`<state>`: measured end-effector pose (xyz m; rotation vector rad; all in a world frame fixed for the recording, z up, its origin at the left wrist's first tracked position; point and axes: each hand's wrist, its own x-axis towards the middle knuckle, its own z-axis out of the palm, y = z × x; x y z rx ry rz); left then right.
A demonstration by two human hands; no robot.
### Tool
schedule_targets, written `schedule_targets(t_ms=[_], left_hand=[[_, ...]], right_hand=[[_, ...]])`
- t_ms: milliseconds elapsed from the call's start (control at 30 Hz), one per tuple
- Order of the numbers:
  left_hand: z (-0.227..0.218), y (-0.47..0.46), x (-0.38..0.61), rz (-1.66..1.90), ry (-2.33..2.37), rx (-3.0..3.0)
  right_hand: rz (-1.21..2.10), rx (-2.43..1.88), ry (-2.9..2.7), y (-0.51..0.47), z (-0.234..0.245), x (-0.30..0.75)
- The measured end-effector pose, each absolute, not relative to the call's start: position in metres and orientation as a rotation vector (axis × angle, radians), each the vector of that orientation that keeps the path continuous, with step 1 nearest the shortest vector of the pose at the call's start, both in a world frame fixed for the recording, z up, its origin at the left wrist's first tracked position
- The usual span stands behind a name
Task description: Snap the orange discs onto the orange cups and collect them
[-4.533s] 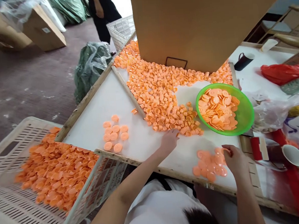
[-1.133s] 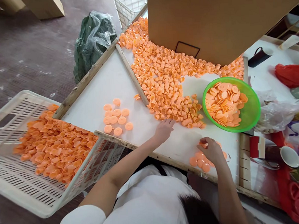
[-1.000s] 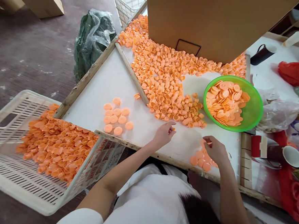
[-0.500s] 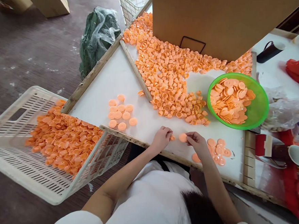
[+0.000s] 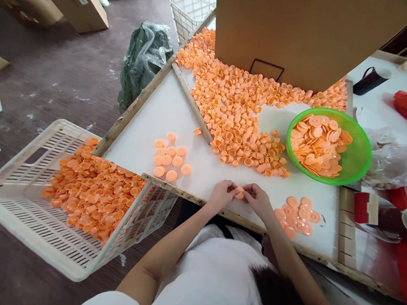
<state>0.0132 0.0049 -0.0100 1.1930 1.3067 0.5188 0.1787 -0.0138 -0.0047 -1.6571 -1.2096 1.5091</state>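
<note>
My left hand (image 5: pixel 221 195) and my right hand (image 5: pixel 258 200) meet at the near edge of the white table (image 5: pixel 159 114). Both pinch one small orange cap piece (image 5: pixel 239 193) between their fingertips. Just beyond lies a big heap of small orange cups (image 5: pixel 236 117). A few flat orange discs (image 5: pixel 296 209) lie to the right of my right hand. A green bowl (image 5: pixel 359 155) full of flat discs stands further right. A small cluster of finished orange caps (image 5: pixel 170 155) lies to the left on the table.
A white slatted crate (image 5: pixel 29 202) of orange caps leans at the table's left corner. A large cardboard box (image 5: pixel 299 25) stands behind the heap. A wooden slat (image 5: pixel 192 103) divides the table. Cups, bags and clutter fill the right side; a green bag (image 5: pixel 144 59) lies on the floor.
My left hand picked a small cup from the heap and my right hand took a flat disc from the near pile; both moved together and now hold the pieces joined at the table edge.
</note>
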Motion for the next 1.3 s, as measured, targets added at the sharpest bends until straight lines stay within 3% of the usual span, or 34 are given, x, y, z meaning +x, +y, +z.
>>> schedule_targets(t_ms=[300, 600, 833, 1300], left_hand=[[-0.007, 0.011, 0.009, 0.429, 1.365, 1.268], [-0.012, 0.021, 0.010, 0.313, 1.345, 1.105], [-0.009, 0.021, 0.009, 0.338, 1.354, 1.107], [-0.018, 0.018, 0.007, 0.350, 1.347, 1.127]], right_hand=[[1.626, -1.556, -1.328, -0.008, -0.012, 0.179], [1.573, -1.796, -1.393, 0.009, -0.020, 0.181], [1.680, -1.751, -1.407, 0.015, -0.018, 0.184], [1.516, -1.779, -1.681, 0.006, -0.005, 0.178]])
